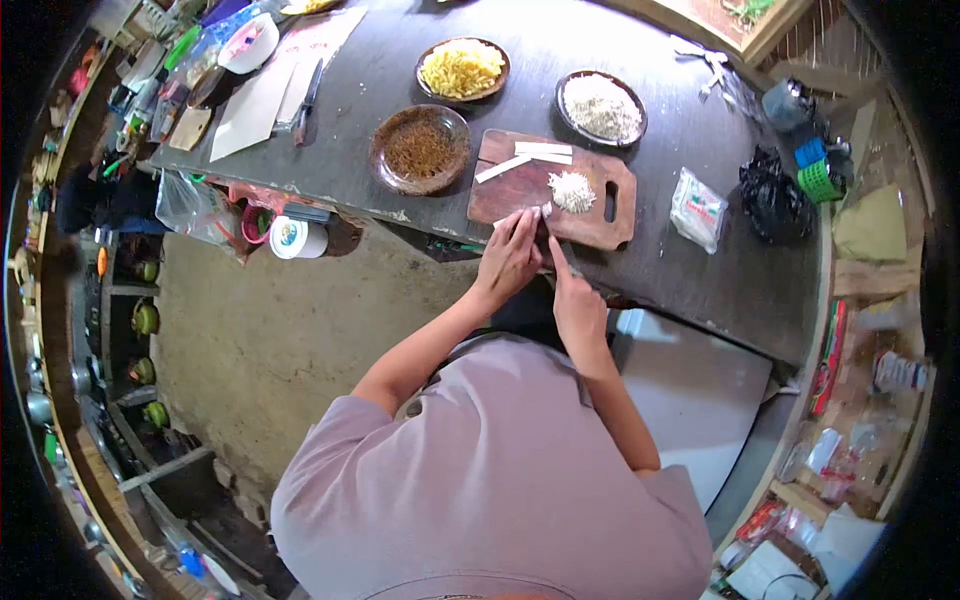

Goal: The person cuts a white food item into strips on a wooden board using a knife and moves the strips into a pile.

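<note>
The left grip [512, 258] presses closed over a white strip [546, 210] at the cutting board's [500, 200] near edge, the strip's end showing just past the fingertips. Beside it, the right grip [578, 300] is closed around a mostly hidden knife [546, 238], index finger extended. Chopped white bits [572, 192] lie just beyond.

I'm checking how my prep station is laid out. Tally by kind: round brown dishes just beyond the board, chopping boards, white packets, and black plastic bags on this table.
Round brown dishes: 3
Chopping board: 1
White packet: 1
Black plastic bag: 1
Total: 6
</note>
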### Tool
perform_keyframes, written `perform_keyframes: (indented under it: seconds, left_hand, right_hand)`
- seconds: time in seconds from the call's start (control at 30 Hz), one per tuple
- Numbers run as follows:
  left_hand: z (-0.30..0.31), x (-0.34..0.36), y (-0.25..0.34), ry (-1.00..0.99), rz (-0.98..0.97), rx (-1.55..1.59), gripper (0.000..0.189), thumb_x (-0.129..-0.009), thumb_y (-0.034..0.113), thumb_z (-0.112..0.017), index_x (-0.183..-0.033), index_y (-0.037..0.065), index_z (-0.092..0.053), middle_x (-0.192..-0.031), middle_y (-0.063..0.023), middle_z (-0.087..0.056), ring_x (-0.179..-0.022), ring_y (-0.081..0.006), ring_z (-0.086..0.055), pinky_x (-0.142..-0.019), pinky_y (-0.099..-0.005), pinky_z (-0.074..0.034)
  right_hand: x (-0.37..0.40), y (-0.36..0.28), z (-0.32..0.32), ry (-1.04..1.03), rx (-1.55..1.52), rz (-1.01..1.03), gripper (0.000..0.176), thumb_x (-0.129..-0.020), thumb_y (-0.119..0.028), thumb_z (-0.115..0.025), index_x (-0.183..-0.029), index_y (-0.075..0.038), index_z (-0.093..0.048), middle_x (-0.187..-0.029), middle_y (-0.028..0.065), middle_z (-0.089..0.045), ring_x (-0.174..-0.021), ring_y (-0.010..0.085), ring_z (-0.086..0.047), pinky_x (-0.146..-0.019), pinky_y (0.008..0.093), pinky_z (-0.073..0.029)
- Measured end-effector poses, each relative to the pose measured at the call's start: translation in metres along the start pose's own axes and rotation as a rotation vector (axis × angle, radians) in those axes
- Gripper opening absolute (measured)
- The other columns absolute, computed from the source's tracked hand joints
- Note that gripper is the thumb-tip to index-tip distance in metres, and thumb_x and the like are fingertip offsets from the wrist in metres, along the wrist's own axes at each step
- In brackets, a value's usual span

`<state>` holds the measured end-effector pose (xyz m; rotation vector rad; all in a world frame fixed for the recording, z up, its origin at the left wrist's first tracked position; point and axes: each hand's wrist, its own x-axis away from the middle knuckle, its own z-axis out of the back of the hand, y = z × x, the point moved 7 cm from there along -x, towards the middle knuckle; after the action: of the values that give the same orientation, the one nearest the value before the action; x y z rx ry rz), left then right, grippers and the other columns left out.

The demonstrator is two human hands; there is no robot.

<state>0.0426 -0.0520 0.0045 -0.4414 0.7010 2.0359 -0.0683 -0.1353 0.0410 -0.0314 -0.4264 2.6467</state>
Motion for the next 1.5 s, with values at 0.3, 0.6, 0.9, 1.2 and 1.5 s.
perform_keyframes:
  seconds: [0.3,0.6,0.9,1.2,1.5]
  left_hand:
    - [0.005,-0.001,0.0,-0.025,-0.068,-0.081,0.061,-0.088,0.018,-0.062,-0.143,-0.006,-0.054,-0.146,-0.0156,-0.052,-0.138,-0.0296,-0.048,-0.116,-0.0414,-0.041]
    - [0.001,-0.001,-0.003,0.0,-0.028,-0.034,0.061,-0.087,0.018,-0.063,-0.142,-0.006,-0.054,-0.143,-0.0166,-0.054,-0.135,-0.0312,-0.051,-0.114,-0.0418,-0.044]
    - [0.004,-0.002,0.001,-0.025,-0.043,-0.116,0.058,-0.088,0.019,-0.062,-0.139,-0.008,-0.057,-0.142,-0.018,-0.055,-0.134,-0.0311,-0.053,-0.115,-0.0396,-0.044]
    - [0.004,0.0,0.002,-0.029,-0.091,-0.14,0.055,-0.089,0.019,-0.062,-0.136,-0.009,-0.057,-0.139,-0.0185,-0.057,-0.134,-0.03,-0.052,-0.115,-0.039,-0.043]
    - [0.003,0.0,0.002,-0.031,-0.059,-0.128,0.056,-0.09,0.02,-0.061,-0.138,-0.009,-0.057,-0.141,-0.0202,-0.057,-0.135,-0.032,-0.052,-0.116,-0.0403,-0.042]
  right_hand:
    - [-0.038,-0.019,-0.001,-0.007,0.021,0.039,0.068,-0.101,-0.009,-0.051,-0.164,-0.03,-0.034,-0.081,0.0207,-0.072,-0.073,0.0407,-0.074,-0.063,0.0521,-0.06]
    - [-0.016,-0.006,-0.001,-0.051,0.046,0.015,0.071,-0.101,-0.009,-0.051,-0.165,-0.031,-0.03,-0.078,0.0195,-0.072,-0.069,0.04,-0.073,-0.062,0.0527,-0.06]
    - [0.001,-0.006,0.009,-0.021,0.051,0.046,0.068,-0.101,-0.011,-0.055,-0.163,-0.028,-0.034,-0.073,0.0193,-0.07,-0.066,0.0422,-0.07,-0.059,0.0549,-0.056]
    - [-0.035,-0.017,-0.002,-0.037,0.065,0.049,0.07,-0.1,-0.011,-0.054,-0.164,-0.031,-0.033,-0.079,0.0183,-0.071,-0.07,0.0403,-0.073,-0.063,0.0524,-0.06]
    - [-0.028,-0.014,-0.004,-0.045,0.066,0.042,0.073,-0.1,-0.01,-0.055,-0.165,-0.033,-0.03,-0.078,0.0174,-0.071,-0.069,0.038,-0.073,-0.061,0.0508,-0.06]
